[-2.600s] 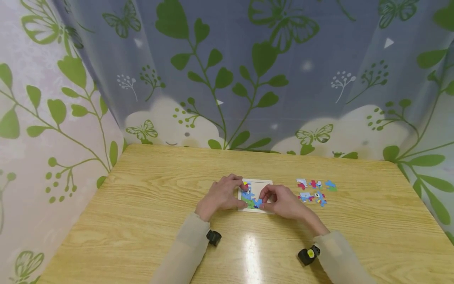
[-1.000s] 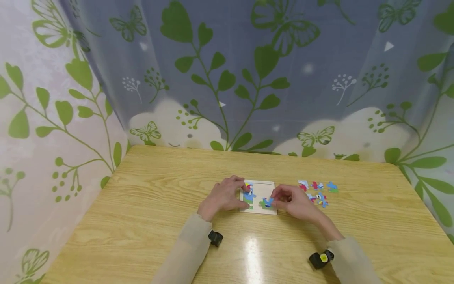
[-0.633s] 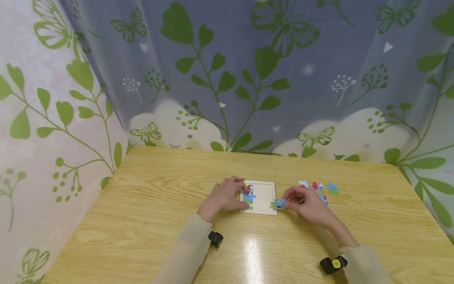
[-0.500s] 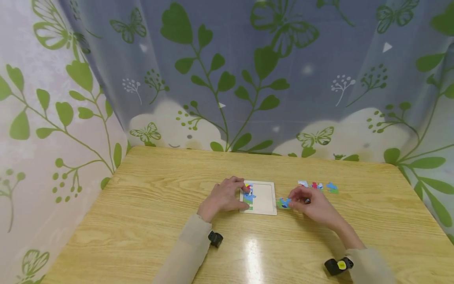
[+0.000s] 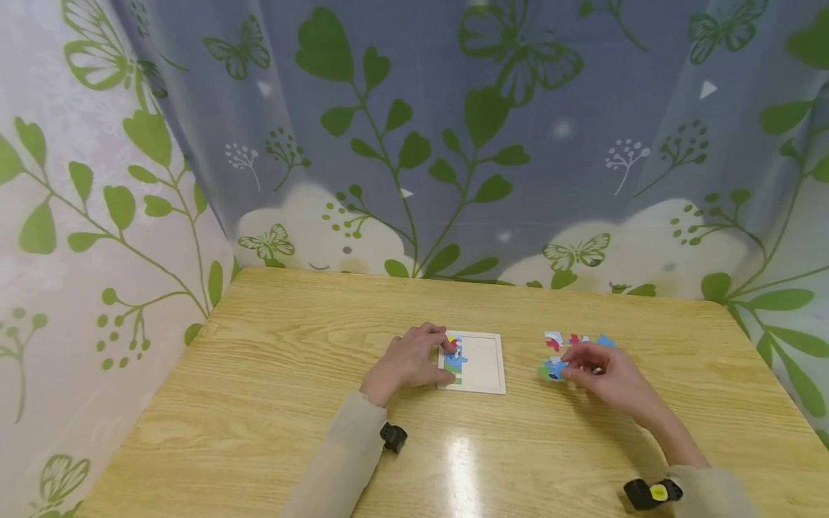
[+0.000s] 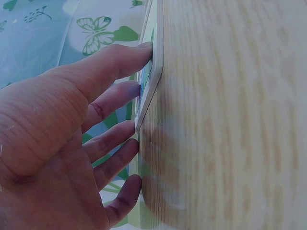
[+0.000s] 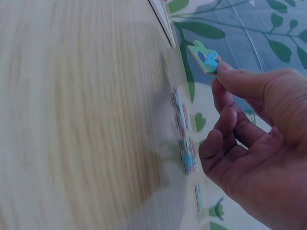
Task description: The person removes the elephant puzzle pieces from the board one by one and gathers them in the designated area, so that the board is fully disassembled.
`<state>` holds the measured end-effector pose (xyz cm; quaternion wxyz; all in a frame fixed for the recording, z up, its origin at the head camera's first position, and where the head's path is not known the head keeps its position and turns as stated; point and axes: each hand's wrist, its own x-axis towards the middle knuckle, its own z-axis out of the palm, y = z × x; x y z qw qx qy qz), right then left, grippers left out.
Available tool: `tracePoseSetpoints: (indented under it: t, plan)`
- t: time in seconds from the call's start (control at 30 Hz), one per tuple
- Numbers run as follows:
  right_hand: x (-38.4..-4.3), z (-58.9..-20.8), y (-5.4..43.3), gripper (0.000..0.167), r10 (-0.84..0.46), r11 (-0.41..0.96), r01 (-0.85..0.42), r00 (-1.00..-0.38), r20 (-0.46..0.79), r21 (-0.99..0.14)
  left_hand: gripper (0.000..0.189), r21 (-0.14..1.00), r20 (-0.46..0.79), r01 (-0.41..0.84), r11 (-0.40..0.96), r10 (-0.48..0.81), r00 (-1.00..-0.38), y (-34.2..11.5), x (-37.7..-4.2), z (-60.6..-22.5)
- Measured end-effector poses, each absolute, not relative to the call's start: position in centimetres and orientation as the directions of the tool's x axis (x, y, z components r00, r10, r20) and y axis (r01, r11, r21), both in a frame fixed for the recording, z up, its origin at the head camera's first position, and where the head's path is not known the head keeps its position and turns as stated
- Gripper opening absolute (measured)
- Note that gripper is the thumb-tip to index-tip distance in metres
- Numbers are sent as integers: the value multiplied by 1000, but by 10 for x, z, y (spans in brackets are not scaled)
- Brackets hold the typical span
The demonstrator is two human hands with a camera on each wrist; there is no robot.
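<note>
A shallow white puzzle tray point(image 5: 483, 365) lies on the table, with joined blue, green, red and yellow puzzle pieces point(image 5: 457, 357) along its left side. My left hand point(image 5: 409, 360) rests at that side; its thumb and index finger touch the tray and its pieces, and the other fingers reach down towards the tabletop. To the right of the tray, my right hand point(image 5: 612, 378) pinches a blue-and-green puzzle piece point(image 7: 206, 58) between thumb and index finger. The right wrist view has this piece raised off the table. Part of it is covered by the fingertips.
Several loose puzzle pieces point(image 5: 553, 340) lie on the wooden table point(image 5: 291, 345) behind and under my right hand, partly hidden by it. A patterned curtain point(image 5: 414, 144) stands behind the table's far edge.
My right hand has lifted the blue-and-green puzzle piece out of the tray and carried it right, over to the loose pieces. My left hand has stayed at the tray.
</note>
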<state>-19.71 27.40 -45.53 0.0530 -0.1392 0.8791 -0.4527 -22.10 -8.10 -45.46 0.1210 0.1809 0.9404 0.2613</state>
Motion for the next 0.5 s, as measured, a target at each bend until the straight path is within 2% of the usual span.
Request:
tracePoseSetpoints:
  t: [0.5]
  plan:
    - [-193, -453, 311, 22, -180, 615, -149, -983, 47, -774, 34, 540, -129, 273, 796, 399, -908, -82, -222, -457]
